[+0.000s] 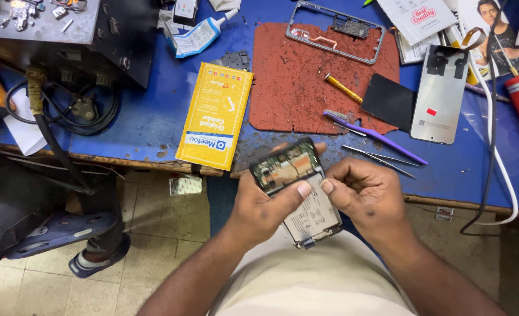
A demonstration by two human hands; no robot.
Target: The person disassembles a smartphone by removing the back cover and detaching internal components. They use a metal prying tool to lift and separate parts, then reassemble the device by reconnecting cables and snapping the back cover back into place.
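Phone (297,190) back off, green board and pale battery bare | left hand (259,202) grips its side | right hand (367,196) fingertips pinch its edge | rough red mat (306,88) beyond

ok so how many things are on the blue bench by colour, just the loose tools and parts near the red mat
purple: 1, toothbrush
yellow or gold: 2, flat box, screwdriver
black: 1, square sheet
silver: 3, tweezers, back cover, phone frame
total: 7
Not counted: the opened phone held in the left hand and right hand.
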